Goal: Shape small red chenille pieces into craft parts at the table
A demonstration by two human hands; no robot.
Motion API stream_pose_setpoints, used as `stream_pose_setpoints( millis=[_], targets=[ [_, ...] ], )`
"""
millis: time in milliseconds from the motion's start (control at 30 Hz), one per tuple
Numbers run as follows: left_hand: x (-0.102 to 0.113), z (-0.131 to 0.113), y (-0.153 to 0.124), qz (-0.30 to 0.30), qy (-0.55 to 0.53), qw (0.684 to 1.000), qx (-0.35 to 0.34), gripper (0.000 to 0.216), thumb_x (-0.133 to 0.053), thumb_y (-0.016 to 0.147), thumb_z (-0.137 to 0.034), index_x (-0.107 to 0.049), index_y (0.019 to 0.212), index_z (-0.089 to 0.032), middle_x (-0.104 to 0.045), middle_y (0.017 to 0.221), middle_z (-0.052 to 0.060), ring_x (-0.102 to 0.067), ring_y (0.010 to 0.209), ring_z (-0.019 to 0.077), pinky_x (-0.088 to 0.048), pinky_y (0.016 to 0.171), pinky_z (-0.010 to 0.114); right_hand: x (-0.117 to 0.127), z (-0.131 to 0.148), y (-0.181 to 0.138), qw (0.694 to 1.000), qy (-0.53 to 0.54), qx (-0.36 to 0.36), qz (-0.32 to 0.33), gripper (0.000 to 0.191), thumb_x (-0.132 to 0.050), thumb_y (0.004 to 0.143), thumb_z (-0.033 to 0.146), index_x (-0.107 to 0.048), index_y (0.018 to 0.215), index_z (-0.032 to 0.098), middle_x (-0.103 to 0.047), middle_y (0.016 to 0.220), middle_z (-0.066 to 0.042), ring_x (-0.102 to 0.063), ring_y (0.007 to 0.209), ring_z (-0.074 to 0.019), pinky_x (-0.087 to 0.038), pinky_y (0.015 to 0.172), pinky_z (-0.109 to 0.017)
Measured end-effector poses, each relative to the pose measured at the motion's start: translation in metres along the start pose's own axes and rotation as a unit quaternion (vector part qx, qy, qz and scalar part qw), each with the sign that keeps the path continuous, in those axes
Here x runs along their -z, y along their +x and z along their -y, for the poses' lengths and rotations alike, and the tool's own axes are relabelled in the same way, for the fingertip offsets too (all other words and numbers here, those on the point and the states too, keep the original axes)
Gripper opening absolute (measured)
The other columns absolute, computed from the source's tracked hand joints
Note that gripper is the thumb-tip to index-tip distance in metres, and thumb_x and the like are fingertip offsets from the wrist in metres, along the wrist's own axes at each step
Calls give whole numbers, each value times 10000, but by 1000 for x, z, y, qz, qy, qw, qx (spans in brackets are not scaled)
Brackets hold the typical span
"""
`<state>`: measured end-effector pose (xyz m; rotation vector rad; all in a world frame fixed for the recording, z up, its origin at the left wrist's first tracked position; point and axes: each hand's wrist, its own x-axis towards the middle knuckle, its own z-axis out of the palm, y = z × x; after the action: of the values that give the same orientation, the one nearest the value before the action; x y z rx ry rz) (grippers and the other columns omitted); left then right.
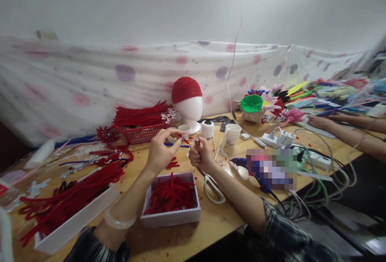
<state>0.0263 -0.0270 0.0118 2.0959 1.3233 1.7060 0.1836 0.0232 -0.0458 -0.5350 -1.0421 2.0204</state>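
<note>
Left hand pinches a small red piece between thumb and fingertips, raised just beside the right hand. Right fingers curl closed around a small dark object, too small to identify. For such fine work, a light pinch near the piece's end seems best, since fuzzy material would probably crush under a hard squeeze. Steadying both wrists at one height should help the tips meet cleanly. Between the forearms and nearer the body sits a white box filled with red strips, so elbows are best held wide of it. White-handled scissors lie just below the right wrist; that forearm should clear their loops.
</note>
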Motion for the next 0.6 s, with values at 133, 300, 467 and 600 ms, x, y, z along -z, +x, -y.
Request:
stream_pose_setpoints(
  millis=[133, 300, 467, 600],
  targets=[
    [-2, 7, 0, -31, 2, 999, -31, 36, -683, 757, -182, -712, 762, -202, -724, 787, 26, -655, 765, 175, -497, 734, 307, 6, 13, 0, 992, 116, 55, 11, 487, -560, 749, 646, -457, 589, 198, -206, 402, 110, -99, 368, -59, -122, 324, -175],
    [-6, 9, -2, -38, 112, 978, -174, 76, -693, 774, -186, -718, 722, -234, -753, 754, 7, -634, 740, 179, -448, 774, 357, -2, 3, -3, 993, 80, 79, 40, 274, -772, 683, 263, -562, 841, 184, -216, 456, 133, -87, 406, -49, -107, 358, -140],
    [-9, 5, -5, 19, 128, 980, -151, 96, -698, 760, -174, -720, 692, -238, -743, 718, 4, -622, 742, 181, -422, 756, 351, -8, -1, -5, 994, 30, 100, 33, 299, -779, 700, 296, -506, 751, 184, -218, 444, 136, -73, 401, -36, -87, 356, -149],
    [-8, 2, -3, 120, 27, 990, -71, 55, -717, 719, -198, -745, 713, -245, -748, 771, 17, -645, 781, 190, -458, 788, 338, -7, 3, -5, 995, 15, 88, 39, 326, -778, 695, 331, -490, 731, 182, -221, 432, 138, -68, 395, -30, -79, 357, -155]
  ],
)
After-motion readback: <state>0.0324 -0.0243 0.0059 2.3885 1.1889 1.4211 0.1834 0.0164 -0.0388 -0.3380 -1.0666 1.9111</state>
